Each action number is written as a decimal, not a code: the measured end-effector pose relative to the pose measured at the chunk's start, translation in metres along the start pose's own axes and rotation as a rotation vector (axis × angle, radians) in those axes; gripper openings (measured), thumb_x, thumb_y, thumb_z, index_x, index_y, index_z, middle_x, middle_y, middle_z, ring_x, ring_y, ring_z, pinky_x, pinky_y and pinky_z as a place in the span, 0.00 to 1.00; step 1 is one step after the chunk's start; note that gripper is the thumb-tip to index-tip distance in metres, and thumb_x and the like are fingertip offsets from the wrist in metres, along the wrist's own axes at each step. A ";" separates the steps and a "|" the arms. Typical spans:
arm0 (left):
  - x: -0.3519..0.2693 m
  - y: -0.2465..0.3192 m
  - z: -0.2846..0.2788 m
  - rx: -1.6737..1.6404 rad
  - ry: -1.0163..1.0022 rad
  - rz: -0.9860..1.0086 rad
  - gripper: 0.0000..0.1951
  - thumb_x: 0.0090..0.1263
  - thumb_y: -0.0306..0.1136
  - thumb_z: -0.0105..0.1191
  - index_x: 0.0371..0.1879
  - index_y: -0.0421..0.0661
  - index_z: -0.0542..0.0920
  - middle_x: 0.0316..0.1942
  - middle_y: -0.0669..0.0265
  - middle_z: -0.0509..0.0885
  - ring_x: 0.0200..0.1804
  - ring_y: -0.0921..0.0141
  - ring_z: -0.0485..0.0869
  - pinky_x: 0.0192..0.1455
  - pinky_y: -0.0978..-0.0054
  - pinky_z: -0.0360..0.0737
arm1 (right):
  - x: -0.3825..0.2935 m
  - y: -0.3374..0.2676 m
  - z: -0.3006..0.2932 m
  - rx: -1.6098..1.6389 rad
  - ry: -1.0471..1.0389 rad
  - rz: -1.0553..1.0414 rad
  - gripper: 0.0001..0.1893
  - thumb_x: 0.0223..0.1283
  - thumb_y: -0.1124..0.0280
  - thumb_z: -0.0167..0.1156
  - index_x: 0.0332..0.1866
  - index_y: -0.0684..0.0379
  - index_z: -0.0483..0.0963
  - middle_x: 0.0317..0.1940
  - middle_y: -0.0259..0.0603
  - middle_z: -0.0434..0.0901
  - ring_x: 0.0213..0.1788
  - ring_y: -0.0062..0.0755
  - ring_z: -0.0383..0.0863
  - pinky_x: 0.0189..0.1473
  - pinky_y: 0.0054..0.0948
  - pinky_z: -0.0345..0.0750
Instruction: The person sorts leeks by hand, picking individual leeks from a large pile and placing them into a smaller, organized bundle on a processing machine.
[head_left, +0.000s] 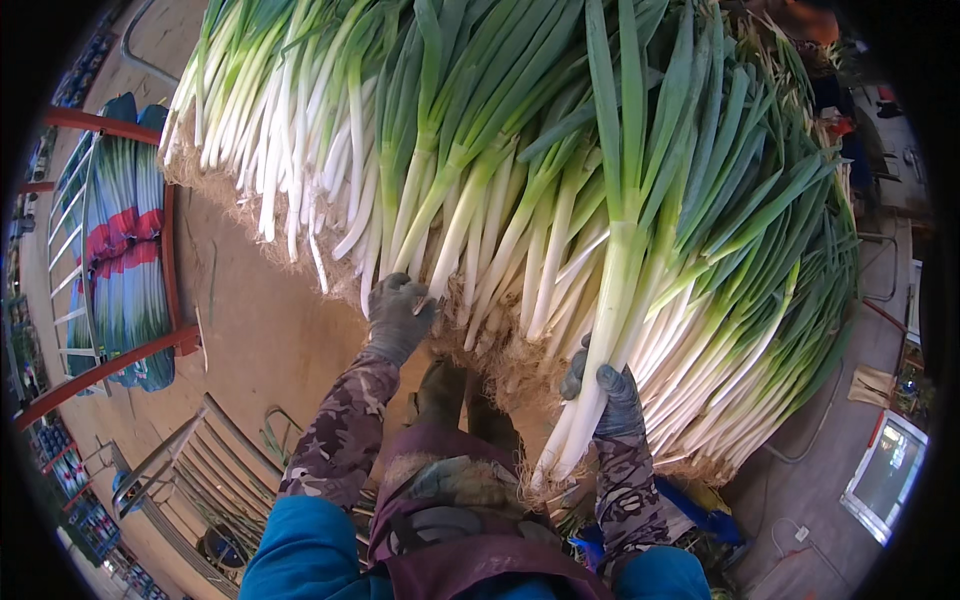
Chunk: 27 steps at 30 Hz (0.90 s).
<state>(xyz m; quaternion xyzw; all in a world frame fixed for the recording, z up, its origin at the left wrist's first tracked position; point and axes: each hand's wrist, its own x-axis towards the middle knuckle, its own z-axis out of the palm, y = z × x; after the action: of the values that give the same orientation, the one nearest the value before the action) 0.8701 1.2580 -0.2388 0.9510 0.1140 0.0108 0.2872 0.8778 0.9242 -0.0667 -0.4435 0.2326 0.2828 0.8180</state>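
Note:
A large heap of long green onions (480, 202) lies before me, white stalks and roots toward me and dark green leaves pointing away. My right hand (611, 390), in a grey glove, grips a couple of thick green onions (615, 300) low on their white stalks. Their roots hang below the hand, and their leaves rise over the heap. At the heap's near edge, my gloved left hand (401, 311) closes around the lower end of a green onion stalk (424, 214). The fingers partly hide that stalk's root end.
To the left, a red metal frame (105, 379) with a white rack holds bundled green onions (127, 300) with red bands. A slatted metal frame (217, 465) stands lower left on the brown floor (232, 300). A silver-framed panel (885, 476) lies at right.

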 end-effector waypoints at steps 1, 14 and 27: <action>-0.002 -0.011 0.002 0.013 0.106 0.040 0.18 0.62 0.36 0.69 0.49 0.45 0.82 0.49 0.51 0.83 0.53 0.47 0.82 0.58 0.53 0.80 | 0.001 -0.001 0.000 -0.010 -0.004 0.007 0.28 0.54 0.56 0.75 0.53 0.65 0.75 0.33 0.41 0.81 0.36 0.36 0.84 0.41 0.34 0.83; -0.015 -0.032 -0.018 0.040 -0.219 -0.236 0.19 0.71 0.45 0.59 0.52 0.44 0.80 0.50 0.50 0.85 0.51 0.47 0.85 0.53 0.50 0.82 | 0.006 0.009 0.004 -0.016 0.049 -0.009 0.26 0.56 0.56 0.75 0.52 0.64 0.76 0.34 0.41 0.82 0.36 0.36 0.85 0.42 0.34 0.83; -0.042 0.161 -0.068 -0.641 -0.290 -0.017 0.24 0.76 0.44 0.58 0.61 0.39 0.75 0.51 0.46 0.80 0.52 0.49 0.82 0.54 0.55 0.81 | 0.024 0.022 0.024 0.001 0.062 0.089 0.35 0.57 0.61 0.73 0.66 0.70 0.71 0.53 0.52 0.84 0.51 0.46 0.86 0.57 0.39 0.84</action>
<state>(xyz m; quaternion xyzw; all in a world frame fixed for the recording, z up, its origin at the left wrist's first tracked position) 0.8576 1.1552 -0.0918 0.8030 0.0707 -0.0916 0.5846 0.8839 0.9612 -0.0829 -0.4409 0.2776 0.3051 0.7972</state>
